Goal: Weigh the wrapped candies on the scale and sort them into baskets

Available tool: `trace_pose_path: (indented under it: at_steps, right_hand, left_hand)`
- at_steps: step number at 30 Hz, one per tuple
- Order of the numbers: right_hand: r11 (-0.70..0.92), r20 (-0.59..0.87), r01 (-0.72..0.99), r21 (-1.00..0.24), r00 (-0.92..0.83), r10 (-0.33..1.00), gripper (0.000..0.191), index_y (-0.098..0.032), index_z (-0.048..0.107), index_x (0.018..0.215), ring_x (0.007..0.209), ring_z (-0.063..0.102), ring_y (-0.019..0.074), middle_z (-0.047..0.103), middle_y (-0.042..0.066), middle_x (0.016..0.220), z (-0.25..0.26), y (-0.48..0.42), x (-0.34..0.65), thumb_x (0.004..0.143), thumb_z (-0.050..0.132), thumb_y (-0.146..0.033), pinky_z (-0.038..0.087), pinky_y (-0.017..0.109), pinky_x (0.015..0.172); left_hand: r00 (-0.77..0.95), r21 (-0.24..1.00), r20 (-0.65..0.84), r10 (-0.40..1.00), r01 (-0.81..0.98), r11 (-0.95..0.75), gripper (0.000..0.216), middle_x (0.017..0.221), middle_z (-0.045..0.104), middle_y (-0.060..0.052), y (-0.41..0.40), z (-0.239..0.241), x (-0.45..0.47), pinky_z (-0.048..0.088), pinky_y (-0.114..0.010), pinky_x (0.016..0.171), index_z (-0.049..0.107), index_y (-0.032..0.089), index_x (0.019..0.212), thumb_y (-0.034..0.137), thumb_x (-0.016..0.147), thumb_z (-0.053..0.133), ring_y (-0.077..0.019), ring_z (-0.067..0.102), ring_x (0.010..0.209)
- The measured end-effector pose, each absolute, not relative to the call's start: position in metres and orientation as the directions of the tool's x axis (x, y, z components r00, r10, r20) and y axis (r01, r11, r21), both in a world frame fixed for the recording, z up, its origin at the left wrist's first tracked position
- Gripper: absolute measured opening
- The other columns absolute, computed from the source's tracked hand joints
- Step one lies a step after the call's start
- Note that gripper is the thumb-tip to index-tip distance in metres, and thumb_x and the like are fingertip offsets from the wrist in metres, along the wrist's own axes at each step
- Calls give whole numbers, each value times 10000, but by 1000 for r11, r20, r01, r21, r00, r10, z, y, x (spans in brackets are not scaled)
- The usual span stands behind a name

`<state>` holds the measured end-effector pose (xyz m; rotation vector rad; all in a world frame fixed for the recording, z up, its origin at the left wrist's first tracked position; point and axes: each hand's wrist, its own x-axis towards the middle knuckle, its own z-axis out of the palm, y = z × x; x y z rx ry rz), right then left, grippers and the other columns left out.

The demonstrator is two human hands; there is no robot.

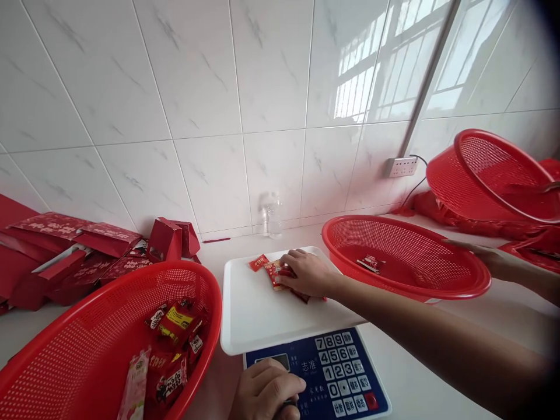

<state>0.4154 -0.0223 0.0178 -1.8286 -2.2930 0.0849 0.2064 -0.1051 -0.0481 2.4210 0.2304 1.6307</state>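
Observation:
My right hand [308, 274] reaches in from the right over a white tray [249, 318]. Its fingers curl onto small red snack packets [274, 271], partly hidden beneath them. Another red packet [259, 262] lies just beyond the fingertips. The tray sits on a blue digital scale [308, 382] with a number keypad. My left hand [269, 389] rests at the scale's lower left, fingers curled round something dark that is mostly hidden, partly covering the display.
At left, a red basket [210, 291] holds several wrapped snacks [177, 321]; folded red boxes [109, 239] lie behind. Another person's hand [485, 256] touches a red basket [350, 224] at right. A tilted red basket [446, 175] is beyond. A clear bottle [274, 216] stands by the wall.

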Motion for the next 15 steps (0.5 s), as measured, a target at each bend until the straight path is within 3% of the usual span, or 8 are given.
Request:
trace_pose_path:
  at_steps: [3,6,9,12,15]
  right_hand:
    - [346,65,917,-200,-340,938,682,-275,424,1440,1416,277,343,371,108,1520,18,-13,405,851,594,-573,243,553,1125]
    - [403,-17,882,-243,-420,908,757,-288,356,1491,1468,115,390,226,105,1593,15,-3,394,850,559,-636,124,671,1121]
    - [467,-41,837,-284,-497,867,662,-271,468,1425,1443,239,353,295,103,1569,15,2,386,864,569,-607,177,624,1132]
    - [535,-14,782,-321,-568,823,420,-282,649,1219,1367,397,271,457,56,1476,21,-4,388,870,623,-514,257,497,1140]
    - [579,-8,737,-348,-620,785,212,-288,732,1024,1335,436,238,587,0,1344,30,-19,400,858,672,-405,273,421,1145]
  left_hand:
    - [388,268,887,252,12,-963,403,553,636,-5,-104,-49,206,520,-185,506,588,176,935,437,1043,301,-114,597,488]
    - [395,265,885,246,8,-964,402,558,635,-6,-103,-50,204,520,-194,504,594,174,947,436,1042,305,-119,597,490]
    - [405,260,883,237,-2,-965,401,565,635,-8,-102,-50,204,518,-197,504,593,174,945,433,1043,302,-121,594,492]
    - [380,254,892,245,27,-967,410,552,626,1,-102,-50,206,508,-188,497,593,179,925,440,1042,298,-115,582,479]
    - [324,219,920,223,46,-975,410,527,611,17,-103,-55,211,486,-176,472,592,183,903,425,1047,294,-106,562,452]
